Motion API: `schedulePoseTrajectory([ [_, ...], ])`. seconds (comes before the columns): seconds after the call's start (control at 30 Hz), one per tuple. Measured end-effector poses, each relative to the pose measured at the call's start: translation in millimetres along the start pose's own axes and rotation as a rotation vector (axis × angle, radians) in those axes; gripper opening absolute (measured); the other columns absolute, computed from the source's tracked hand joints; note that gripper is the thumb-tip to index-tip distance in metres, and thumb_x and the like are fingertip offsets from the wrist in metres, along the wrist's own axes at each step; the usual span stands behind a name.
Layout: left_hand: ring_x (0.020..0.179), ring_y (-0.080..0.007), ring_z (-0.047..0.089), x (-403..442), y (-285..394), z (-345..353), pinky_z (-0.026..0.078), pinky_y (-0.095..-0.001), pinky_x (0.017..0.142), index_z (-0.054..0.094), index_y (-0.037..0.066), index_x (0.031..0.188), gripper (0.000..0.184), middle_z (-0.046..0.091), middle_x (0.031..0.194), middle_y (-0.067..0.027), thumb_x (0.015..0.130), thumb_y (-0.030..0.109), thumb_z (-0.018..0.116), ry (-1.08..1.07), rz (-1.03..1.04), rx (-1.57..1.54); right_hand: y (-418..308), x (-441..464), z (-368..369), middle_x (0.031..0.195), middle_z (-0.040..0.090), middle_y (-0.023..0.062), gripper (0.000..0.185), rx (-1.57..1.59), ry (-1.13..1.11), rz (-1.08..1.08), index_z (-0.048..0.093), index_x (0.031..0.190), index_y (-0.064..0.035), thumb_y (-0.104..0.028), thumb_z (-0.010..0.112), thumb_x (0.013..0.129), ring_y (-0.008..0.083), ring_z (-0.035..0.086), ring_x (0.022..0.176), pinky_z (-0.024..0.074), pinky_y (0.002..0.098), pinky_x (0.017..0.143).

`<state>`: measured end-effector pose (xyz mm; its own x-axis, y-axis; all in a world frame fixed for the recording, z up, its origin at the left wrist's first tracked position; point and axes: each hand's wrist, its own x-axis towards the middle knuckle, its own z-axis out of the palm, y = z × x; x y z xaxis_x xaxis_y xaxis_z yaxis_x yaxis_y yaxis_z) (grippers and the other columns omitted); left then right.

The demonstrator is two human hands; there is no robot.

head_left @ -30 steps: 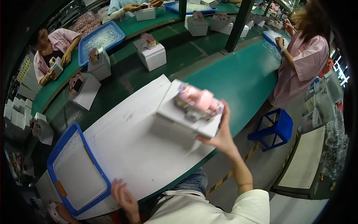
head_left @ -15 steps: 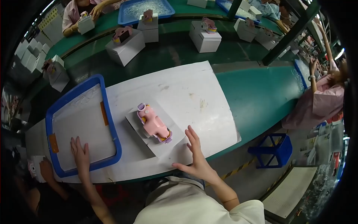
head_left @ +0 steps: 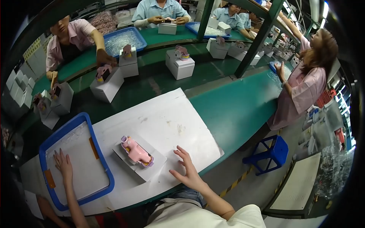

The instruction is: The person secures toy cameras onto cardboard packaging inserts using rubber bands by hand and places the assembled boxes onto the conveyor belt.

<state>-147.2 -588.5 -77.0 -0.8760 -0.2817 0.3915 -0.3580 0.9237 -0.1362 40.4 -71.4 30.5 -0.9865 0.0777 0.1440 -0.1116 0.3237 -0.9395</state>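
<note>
My left hand (head_left: 64, 166) lies with spread fingers in the blue-rimmed tray (head_left: 110, 181), over its pale bottom, holding nothing. Right of the tray, a pink plastic toy (head_left: 137, 152) with purple and yellow parts rests on a white box (head_left: 156, 164); its exact kind is unclear. My right hand (head_left: 189, 171) hovers just right of that box, fingers apart and curved, with nothing in them. Neither hand touches the toy.
A white sheet (head_left: 190, 125) covers part of the green table (head_left: 235, 95). Beyond, white boxes with pink toys (head_left: 180, 68) stand on a dark belt. Co-workers sit opposite; another person (head_left: 304, 76) stands right. A blue stool (head_left: 272, 152) is on the floor.
The view has tilted upward, showing more of the co-workers. My left hand has slid farther into the tray. A person opposite now reaches to a toy on the belt, and another box stands at left.
</note>
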Motion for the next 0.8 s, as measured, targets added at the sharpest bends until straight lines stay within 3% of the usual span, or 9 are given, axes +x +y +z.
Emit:
schedulePoseTrajectory([
  [0.07, 0.125, -0.0401, 0.019, 2, 2, 0, 0.025, -0.062, 0.09, 0.032, 0.022, 0.131, 0.052, 0.019, 0.139, -0.0163, 0.086, 0.049, 0.034, 0.076, 0.026, -0.013, 7, 0, -6, 0.136, 0.019, 0.0162, 0.061, -0.036, 0.037, -0.005, 0.03, 0.128, -0.0058, -0.012, 0.06, 0.075, 0.0288, 0.03, 0.12, 0.0352, 0.0365, 0.091],
  [0.17, 0.122, -0.0384, 0.025, 3, 15, -3, 0.027, -0.0592, 0.09, 0.038, 0.014, 0.125, 0.047, 0.028, 0.133, -0.0172, 0.086, 0.039, 0.04, 0.055, 0.216, -0.19, 21, 4, 5, 0.134, 0.023, 0.0154, 0.057, -0.03, 0.028, -0.012, 0.032, 0.126, -0.0047, -0.009, 0.059, 0.076, 0.0261, 0.036, 0.115, 0.0381, 0.032, 0.087],
  [0.27, 0.119, -0.0367, 0.032, -8, 40, -28, 0.03, -0.0564, 0.091, 0.044, 0.006, 0.12, 0.041, 0.036, 0.128, -0.0181, 0.085, 0.029, 0.046, 0.013, 0.247, -0.275, 28, 1, 11, 0.132, 0.028, 0.0146, 0.05, 0.057, 0.094, 0.03, 0.036, 0.124, -0.0032, -0.003, 0.054, 0.077, 0.0243, 0.04, 0.111, 0.0391, 0.029, 0.084],
  [0.33, 0.126, -0.0351, 0.021, -23, 66, -74, 0.023, -0.0558, 0.096, 0.037, 0.007, 0.126, 0.047, 0.029, 0.134, -0.0177, 0.086, 0.031, 0.043, -0.096, 0.296, -0.333, 30, -2, 18, 0.132, 0.029, 0.014, 0.047, 0.084, 0.123, 0.038, 0.036, 0.123, -0.0032, -0.001, 0.049, 0.079, 0.0245, 0.038, 0.113, 0.0381, 0.029, 0.085],
  [0.4, 0.129, -0.0349, 0.012, -33, 73, -89, 0.013, -0.0599, 0.097, 0.03, 0.001, 0.129, 0.054, 0.019, 0.139, -0.0176, 0.086, 0.032, 0.04, -0.186, 0.393, -0.319, 31, -3, 21, 0.132, 0.03, 0.0138, 0.045, 0.105, 0.068, 0.017, 0.036, 0.123, -0.0034, 0.0, 0.047, 0.079, 0.0246, 0.038, 0.114, 0.0375, 0.0289, 0.085],
  [0.5, 0.13, -0.0348, 0.007, -34, 66, -83, 0.012, -0.0633, 0.095, 0.025, -0.001, 0.131, 0.057, 0.014, 0.14, -0.0189, 0.087, 0.031, 0.04, -0.212, 0.294, -0.352, 30, -1, 23, 0.132, 0.033, 0.012, 0.044, 0.019, 0.098, 0.037, 0.036, 0.124, -0.0043, -0.001, 0.045, 0.082, 0.0237, 0.037, 0.116, 0.0344, 0.0302, 0.091],
  [0.67, 0.124, -0.0348, 0.024, -11, 72, -83, 0.023, -0.0534, 0.097, 0.032, -0.005, 0.125, 0.049, 0.026, 0.134, -0.021, 0.086, 0.023, 0.044, -0.088, 0.28, -0.316, 31, -2, 24, 0.131, 0.031, 0.0141, 0.043, -0.025, 0.086, 0.035, 0.038, 0.122, -0.0045, 0.001, 0.044, 0.08, 0.024, 0.037, 0.116, 0.0364, 0.028, 0.086],
  [0.8, 0.105, -0.0337, 0.043, 3, 86, -81, 0.034, -0.0477, 0.091, 0.048, -0.002, 0.105, 0.029, 0.045, 0.112, -0.0197, 0.079, 0.011, 0.049, -0.246, 0.36, -0.372, 31, -3, 24, 0.131, 0.032, 0.0142, 0.041, -0.006, 0.106, 0.004, 0.04, 0.12, -0.0041, 0.001, 0.043, 0.08, 0.0236, 0.038, 0.115, 0.0373, 0.0276, 0.086],
])
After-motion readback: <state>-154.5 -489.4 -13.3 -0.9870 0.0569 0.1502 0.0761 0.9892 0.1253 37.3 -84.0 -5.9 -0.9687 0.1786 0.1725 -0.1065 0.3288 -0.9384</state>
